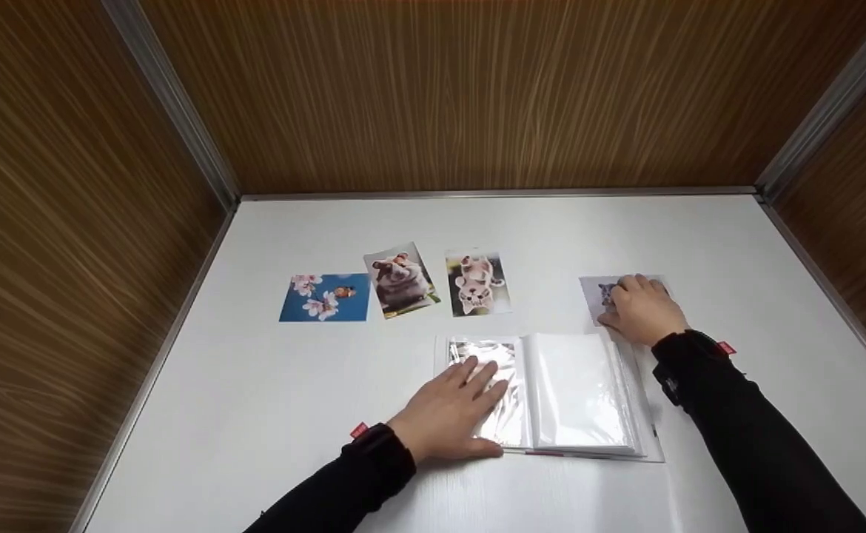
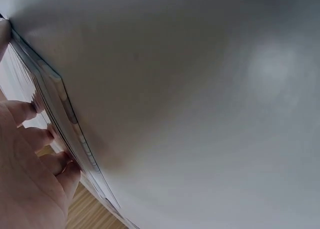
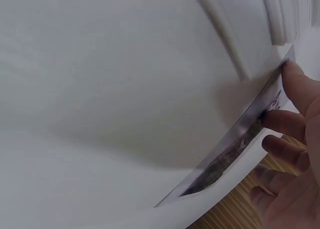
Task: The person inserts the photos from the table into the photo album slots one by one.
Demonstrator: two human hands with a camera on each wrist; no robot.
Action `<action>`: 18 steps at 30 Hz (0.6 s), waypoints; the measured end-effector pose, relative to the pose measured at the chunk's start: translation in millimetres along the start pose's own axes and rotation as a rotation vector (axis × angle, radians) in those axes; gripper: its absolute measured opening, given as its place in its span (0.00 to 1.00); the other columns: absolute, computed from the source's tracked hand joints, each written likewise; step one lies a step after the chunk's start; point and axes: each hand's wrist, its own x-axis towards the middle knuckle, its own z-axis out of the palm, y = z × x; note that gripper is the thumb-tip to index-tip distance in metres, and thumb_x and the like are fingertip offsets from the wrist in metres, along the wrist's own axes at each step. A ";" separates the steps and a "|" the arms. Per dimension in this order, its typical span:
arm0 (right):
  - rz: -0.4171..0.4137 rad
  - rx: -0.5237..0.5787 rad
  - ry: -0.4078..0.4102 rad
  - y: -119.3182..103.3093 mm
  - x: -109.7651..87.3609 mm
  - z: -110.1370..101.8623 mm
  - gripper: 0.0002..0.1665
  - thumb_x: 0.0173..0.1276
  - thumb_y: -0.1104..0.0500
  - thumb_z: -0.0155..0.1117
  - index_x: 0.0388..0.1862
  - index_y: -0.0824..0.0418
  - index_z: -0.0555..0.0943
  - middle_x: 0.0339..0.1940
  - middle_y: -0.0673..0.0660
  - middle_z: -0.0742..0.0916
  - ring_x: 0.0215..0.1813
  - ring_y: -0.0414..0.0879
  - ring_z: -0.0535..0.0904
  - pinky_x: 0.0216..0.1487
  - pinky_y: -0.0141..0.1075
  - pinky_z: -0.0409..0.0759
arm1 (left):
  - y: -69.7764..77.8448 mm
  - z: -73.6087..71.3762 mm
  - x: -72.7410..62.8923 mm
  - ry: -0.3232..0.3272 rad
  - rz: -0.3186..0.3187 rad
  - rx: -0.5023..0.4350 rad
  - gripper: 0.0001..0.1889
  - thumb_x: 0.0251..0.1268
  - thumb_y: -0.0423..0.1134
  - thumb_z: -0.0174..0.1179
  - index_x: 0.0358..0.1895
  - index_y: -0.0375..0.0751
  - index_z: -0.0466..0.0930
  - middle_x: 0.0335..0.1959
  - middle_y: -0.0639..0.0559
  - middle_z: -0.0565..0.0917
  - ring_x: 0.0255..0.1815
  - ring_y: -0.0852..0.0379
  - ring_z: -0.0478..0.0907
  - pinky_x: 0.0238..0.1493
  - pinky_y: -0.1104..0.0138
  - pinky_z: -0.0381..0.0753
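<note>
My left hand (image 1: pixel 448 411) rests spread on the left page of an open photo album (image 1: pixel 577 392), its fingers over a shiny clear sleeve with a picture inside. In the left wrist view, the album's layered edge (image 2: pixel 75 119) runs beside the fingers. Up and to the right, my right hand (image 1: pixel 644 311) lies over a cat photo (image 1: pixel 593 290) and hides much of it. The thumb and index fingertip touch this photo (image 3: pixel 235 146) in the right wrist view; it lies nearly flat on the table. The album's right page shows a pale, glossy sleeve.
Left of the right hand, a photo of a kitten on its back (image 1: pixel 475 285), a hamster photo (image 1: pixel 401 281) and a blue blossom photo (image 1: pixel 329 297) lie in a row on the white table (image 1: pixel 255 392). Wood-grain panels (image 1: pixel 477 96) wall the back and sides.
</note>
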 end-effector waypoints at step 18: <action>0.346 0.213 -0.275 22.3 -11.6 -12.9 0.57 0.59 0.34 0.64 0.73 0.69 0.57 0.59 0.82 0.69 0.53 0.77 0.68 0.46 0.70 0.69 | -18.8 -6.4 -12.5 -0.027 0.017 -0.077 0.49 0.56 0.73 0.52 0.77 0.54 0.51 0.79 0.50 0.51 0.79 0.45 0.48 0.77 0.58 0.51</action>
